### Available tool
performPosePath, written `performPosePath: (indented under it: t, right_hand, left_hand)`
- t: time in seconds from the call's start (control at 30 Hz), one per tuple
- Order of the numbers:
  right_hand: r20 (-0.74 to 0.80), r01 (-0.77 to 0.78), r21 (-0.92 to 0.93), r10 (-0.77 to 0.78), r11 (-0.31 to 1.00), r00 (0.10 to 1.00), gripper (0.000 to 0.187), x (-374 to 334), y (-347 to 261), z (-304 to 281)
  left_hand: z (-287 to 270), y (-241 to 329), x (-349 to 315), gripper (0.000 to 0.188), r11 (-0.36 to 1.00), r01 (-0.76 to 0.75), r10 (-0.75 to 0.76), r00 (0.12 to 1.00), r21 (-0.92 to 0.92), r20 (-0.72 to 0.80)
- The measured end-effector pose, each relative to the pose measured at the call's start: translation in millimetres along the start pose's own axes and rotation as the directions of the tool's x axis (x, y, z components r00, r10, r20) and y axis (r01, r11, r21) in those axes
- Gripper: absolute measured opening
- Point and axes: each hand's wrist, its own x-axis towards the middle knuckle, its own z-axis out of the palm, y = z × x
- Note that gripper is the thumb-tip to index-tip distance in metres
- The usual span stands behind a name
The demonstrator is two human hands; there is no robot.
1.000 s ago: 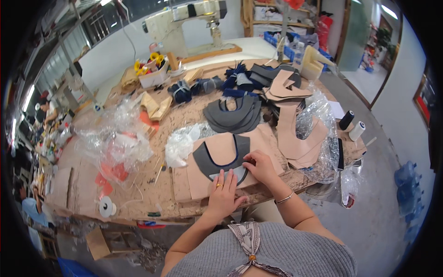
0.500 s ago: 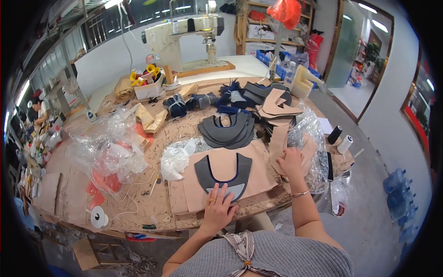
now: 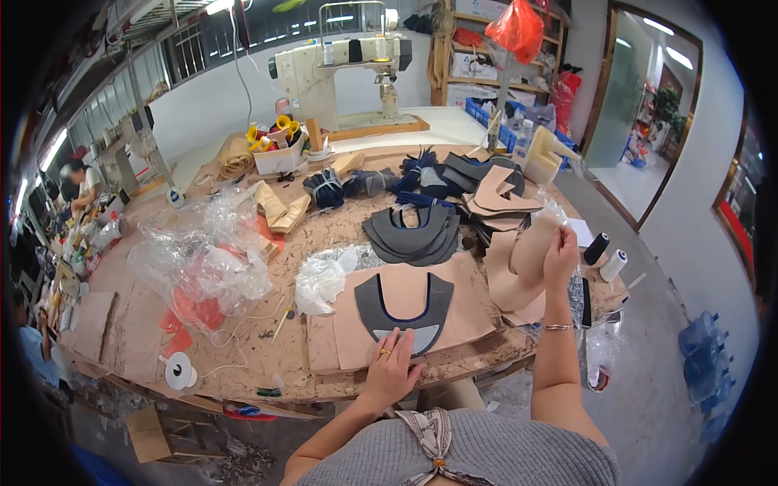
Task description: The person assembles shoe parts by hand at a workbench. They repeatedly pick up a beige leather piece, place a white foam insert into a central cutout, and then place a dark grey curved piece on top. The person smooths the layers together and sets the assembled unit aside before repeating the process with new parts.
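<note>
My left hand (image 3: pixel 392 368) lies with fingers stretched over the lower edge of a dark grey U-shaped shoe-upper piece (image 3: pixel 438 312) with navy inner edging and a lighter grey patch. That piece rests on flat tan sheets (image 3: pixel 474 296) at the table's front. To the right, my right hand (image 3: pixel 561 253) pinches the edge of a curved beige piece (image 3: pixel 535 247), lifting it so that it bends upward. Under it lies another beige piece (image 3: pixel 504 279). Beyond the left hand sits a stack of grey U-shaped pieces (image 3: pixel 412 239).
Tied navy and grey bundles (image 3: pixel 328 188), beige cut pieces (image 3: pixel 494 194) and a sewing machine (image 3: pixel 340 81) stand farther back. Crumpled clear plastic (image 3: pixel 198 251) and a white spool (image 3: pixel 179 370) are at left. Black (image 3: pixel 597 247) and white (image 3: pixel 614 265) thread cones stand at right.
My right hand has risen and moved right and away from me, lifting the beige piece off the pile. The left hand stays on the grey piece.
</note>
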Motion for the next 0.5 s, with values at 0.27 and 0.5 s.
performPosePath:
  t: [0.27, 0.5]
  right_hand:
    - [0.482, -0.194, -0.120, 0.228, 0.974, 0.846, 0.020, -4, 24, 8]
    - [0.366, -0.136, -0.050, 0.144, 0.990, 0.919, 0.022, 24, 41, 9]
  left_hand:
    - [0, -2, 0, 0.057, 0.999, -0.038, 0.038, 0.999, 0.027, 0.010]
    - [-15, 13, 42, 0.048, 0.979, -0.109, 0.091, 0.990, -0.173, -0.110]
